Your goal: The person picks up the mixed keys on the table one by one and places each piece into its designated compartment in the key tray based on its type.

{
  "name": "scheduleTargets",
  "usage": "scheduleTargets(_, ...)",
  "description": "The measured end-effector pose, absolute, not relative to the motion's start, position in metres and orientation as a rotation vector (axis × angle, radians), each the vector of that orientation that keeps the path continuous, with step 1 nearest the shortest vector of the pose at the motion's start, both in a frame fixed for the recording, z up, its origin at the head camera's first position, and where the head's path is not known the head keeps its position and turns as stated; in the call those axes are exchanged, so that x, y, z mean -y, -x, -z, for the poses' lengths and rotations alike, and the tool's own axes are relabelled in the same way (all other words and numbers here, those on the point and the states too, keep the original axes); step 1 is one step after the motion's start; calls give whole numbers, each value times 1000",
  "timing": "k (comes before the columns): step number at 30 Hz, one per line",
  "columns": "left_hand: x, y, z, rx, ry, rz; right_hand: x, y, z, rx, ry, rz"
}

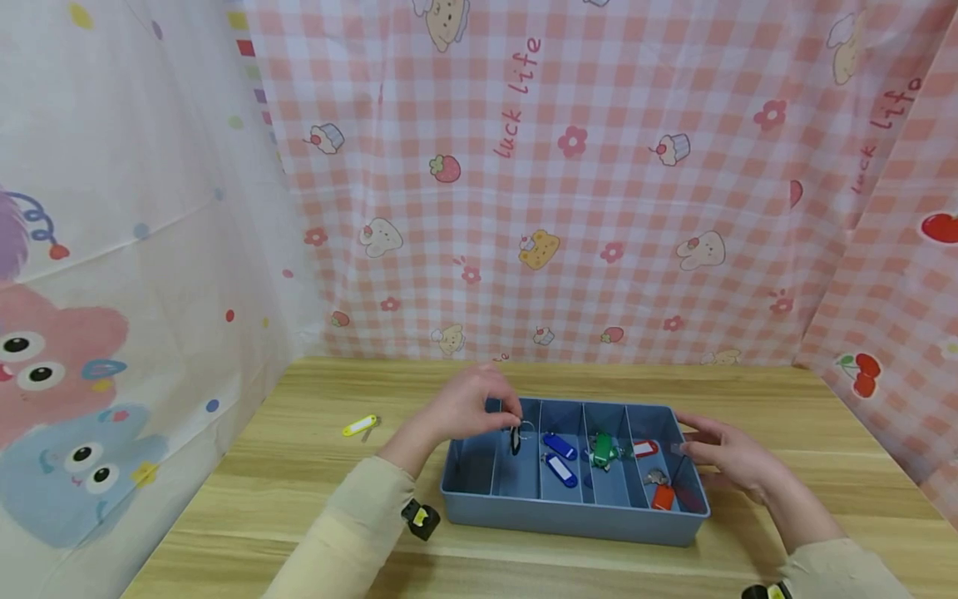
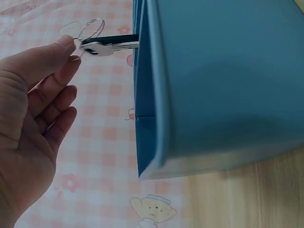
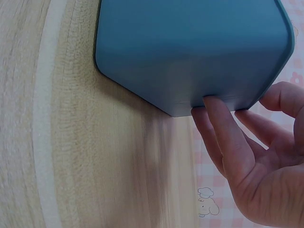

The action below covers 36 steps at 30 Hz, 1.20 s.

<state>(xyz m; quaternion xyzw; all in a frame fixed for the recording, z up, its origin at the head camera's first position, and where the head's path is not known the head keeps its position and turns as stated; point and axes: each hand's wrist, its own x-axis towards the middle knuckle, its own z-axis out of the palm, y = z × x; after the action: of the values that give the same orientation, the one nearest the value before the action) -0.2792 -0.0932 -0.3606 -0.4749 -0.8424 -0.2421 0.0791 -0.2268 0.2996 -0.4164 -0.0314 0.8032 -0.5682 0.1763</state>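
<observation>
My left hand (image 1: 479,403) pinches the wire ring of a black key tag (image 1: 515,441) between thumb and fingertips. A silver key (image 2: 102,48) dangles beside the tag, over the second compartment from the left of a blue-grey divided box (image 1: 569,514). In the left wrist view, the tag's and key's lower ends disappear behind the box wall. At the box's right end, my right hand (image 1: 729,457) holds the wall, thumb at the rim and fingers against the outside. Blue key tags (image 1: 560,470), green key tags (image 1: 603,449) and red key tags (image 1: 662,497) lie in separate compartments further right.
A yellow key tag (image 1: 360,426) with a key lies on the wooden table (image 1: 299,499), left of the box. Pink checked cloth (image 1: 554,191) hangs behind the table, and a white patterned cloth (image 1: 187,274) hangs at the left.
</observation>
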Motion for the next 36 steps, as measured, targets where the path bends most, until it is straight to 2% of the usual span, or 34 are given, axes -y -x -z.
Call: scheduleTargets(36, 127, 260, 359, 2374, 1374, 878, -299, 226, 416, -2251, 113, 1634)
